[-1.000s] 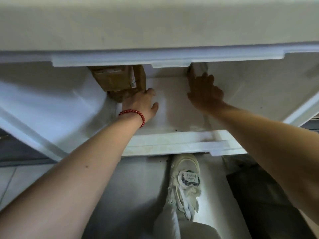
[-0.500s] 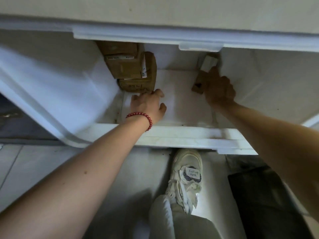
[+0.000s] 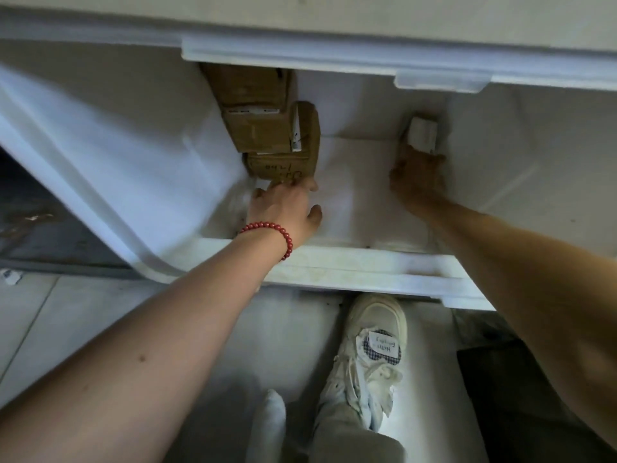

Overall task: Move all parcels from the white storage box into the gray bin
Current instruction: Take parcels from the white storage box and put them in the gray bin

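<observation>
The left hand (image 3: 287, 208) reaches open for stiff, light-looking cardboard parcels (image 3: 267, 128); the right hand (image 3: 419, 177) holds a small white-labelled parcel (image 3: 422, 133) by its bottom.

Both bare arms stretched forward and down. The left hand (image 3: 287, 205), a red bead bracelet (image 3: 268, 232) on its wrist, reached out with fingers spread and thumb apart. The right hand (image 3: 419, 177) lay farther right, in shadow, fingers curled; its grip was unclear.

left hand (image 3: 287, 205) touching brown parcels (image 3: 267, 128); right hand (image 3: 419, 177) gripping small parcel (image 3: 421, 134); white storage box (image 3: 334, 265)
</observation>
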The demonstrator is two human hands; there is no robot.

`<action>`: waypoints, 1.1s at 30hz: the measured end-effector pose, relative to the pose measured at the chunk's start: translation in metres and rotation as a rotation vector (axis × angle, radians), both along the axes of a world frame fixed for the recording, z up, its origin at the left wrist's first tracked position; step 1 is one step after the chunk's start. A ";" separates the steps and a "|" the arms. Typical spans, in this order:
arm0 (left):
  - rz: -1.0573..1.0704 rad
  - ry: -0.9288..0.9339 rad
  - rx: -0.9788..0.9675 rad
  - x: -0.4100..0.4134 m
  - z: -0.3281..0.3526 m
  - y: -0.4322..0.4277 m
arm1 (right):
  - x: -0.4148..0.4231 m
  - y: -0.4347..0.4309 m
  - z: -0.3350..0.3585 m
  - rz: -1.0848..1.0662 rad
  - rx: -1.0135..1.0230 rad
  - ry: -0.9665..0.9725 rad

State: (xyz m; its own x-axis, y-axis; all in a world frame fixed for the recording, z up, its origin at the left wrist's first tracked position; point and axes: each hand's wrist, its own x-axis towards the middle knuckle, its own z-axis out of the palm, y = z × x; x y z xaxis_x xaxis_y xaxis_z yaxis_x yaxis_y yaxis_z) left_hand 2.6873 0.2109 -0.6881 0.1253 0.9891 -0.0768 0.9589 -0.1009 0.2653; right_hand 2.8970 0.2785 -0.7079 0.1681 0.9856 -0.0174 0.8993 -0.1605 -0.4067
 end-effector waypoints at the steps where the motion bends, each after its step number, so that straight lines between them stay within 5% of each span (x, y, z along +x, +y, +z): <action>1: -0.006 0.019 -0.002 -0.001 0.003 -0.002 | -0.001 -0.005 0.004 -0.026 0.001 0.015; 13: -0.066 0.105 0.013 0.014 0.108 -0.100 | 0.005 -0.160 0.104 0.083 -0.072 0.331; 21: -0.121 0.065 -0.019 0.016 0.171 -0.205 | 0.018 -0.309 0.163 0.093 -0.001 0.787; 33: 0.140 -0.639 -0.085 0.046 0.167 -0.290 | 0.008 -0.418 0.189 -0.261 0.044 1.201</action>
